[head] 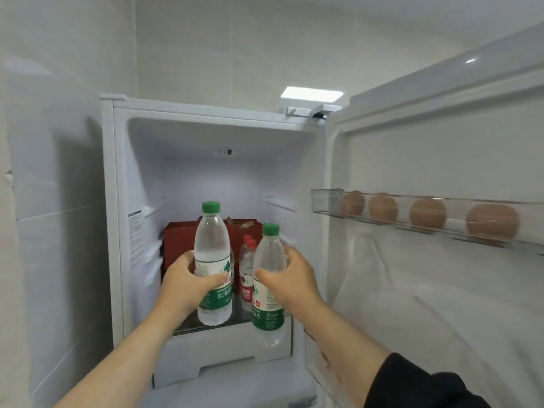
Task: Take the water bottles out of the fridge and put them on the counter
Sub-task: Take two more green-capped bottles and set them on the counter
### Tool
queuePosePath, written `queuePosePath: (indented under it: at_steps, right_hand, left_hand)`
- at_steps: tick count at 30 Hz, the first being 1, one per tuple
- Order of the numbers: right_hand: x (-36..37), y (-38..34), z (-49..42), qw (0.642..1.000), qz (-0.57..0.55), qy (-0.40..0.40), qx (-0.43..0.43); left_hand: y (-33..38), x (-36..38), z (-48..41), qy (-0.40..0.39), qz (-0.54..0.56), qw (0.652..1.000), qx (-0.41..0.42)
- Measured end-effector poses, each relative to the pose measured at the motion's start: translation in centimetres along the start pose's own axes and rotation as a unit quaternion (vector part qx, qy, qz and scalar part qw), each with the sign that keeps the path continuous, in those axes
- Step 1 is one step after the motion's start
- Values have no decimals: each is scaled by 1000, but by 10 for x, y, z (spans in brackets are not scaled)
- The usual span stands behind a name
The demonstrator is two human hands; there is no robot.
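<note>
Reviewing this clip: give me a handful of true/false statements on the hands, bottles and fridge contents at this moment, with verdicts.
1. Each hand holds a clear plastic water bottle with a green cap. True: left hand on the left green-capped bottle, right hand on the right green-capped bottle.
2. Both held bottles lie flat. False: both are upright.
3. Red-capped bottles stand on the shelf behind them. True.
4. The clear door rack holds green apples. False: it holds four brown eggs.
5. The fridge door is closed. False: it is open to the right.
</note>
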State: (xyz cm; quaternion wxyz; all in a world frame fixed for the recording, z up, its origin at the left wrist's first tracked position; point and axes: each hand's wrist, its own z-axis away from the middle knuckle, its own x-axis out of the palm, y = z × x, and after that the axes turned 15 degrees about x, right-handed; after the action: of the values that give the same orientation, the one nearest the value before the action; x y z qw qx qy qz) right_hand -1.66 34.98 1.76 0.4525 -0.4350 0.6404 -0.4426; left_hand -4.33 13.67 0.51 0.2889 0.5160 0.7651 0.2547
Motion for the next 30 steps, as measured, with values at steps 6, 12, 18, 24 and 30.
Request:
queuePosePath:
  at_steps: [6,12,18,24,30]
  right_hand:
    - [-70,-19,69,999,24,29,-16]
    - [-140,-28,134,991,62,121,-3]
    - [-216,-37,209,975,76,208,-2]
    - [-282,-51,298,966,91,239,-26]
    - [-366,-57,404,955,107,275,-22]
  left_hand:
    - [52,11,29,-67,56,995,39]
    - [113,61,61,-167,136,974,73]
    - [191,118,105,-243,191,943,120]
    - [268,151,162,-286,248,912,155]
    - [361,181,229,-330,320,868,186]
